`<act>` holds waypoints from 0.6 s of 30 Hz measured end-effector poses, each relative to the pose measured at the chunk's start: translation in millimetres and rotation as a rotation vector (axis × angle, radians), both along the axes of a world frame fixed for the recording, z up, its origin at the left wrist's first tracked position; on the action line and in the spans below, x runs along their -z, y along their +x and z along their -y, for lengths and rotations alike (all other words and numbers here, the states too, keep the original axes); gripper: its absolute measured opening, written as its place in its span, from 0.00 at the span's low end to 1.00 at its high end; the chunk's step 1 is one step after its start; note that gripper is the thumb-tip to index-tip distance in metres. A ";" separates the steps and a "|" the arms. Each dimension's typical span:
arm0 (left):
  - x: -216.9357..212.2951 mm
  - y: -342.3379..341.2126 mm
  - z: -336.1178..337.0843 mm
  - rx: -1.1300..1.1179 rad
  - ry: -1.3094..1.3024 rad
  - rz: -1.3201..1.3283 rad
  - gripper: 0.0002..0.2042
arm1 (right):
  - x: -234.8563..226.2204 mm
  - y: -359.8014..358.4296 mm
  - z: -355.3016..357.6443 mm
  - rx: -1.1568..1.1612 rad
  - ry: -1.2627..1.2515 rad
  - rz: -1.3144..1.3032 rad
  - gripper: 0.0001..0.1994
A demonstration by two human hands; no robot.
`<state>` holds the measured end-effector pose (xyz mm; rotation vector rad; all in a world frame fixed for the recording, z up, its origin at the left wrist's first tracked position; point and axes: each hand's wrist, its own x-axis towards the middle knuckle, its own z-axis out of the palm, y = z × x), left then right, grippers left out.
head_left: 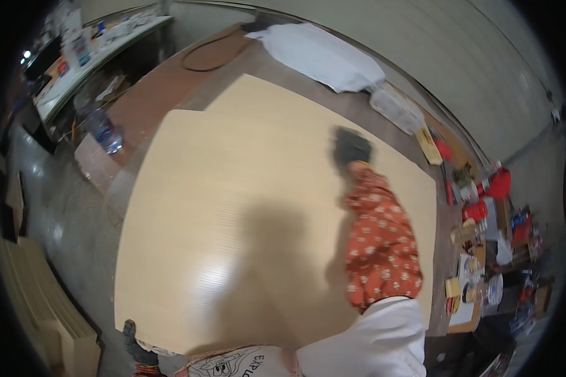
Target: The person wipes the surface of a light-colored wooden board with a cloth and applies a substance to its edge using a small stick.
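Gloved, the left hand [134, 347] grips the near-left corner of the pale wooden panel [233, 213], fingers half hidden. Farther right, the outstretched right hand [350, 149], dark-gloved and blurred, presses on the panel; its fingers are indistinct.

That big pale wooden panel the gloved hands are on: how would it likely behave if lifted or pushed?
The pale panel is broad, thin and flat, so it probably stays fairly stiff but awkward to lift alone. Its glossy face suggests the right hand could slide on it. The left hand sits at its near edge, and the panel likely pushes smoothly across the brown sheet underneath.
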<state>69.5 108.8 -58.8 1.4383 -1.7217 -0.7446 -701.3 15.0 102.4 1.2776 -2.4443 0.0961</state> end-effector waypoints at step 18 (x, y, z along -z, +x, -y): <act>-75.6 -88.9 17.7 -0.072 0.422 -1.044 0.27 | -21.6 -179.4 -177.3 0.536 0.064 0.270 0.16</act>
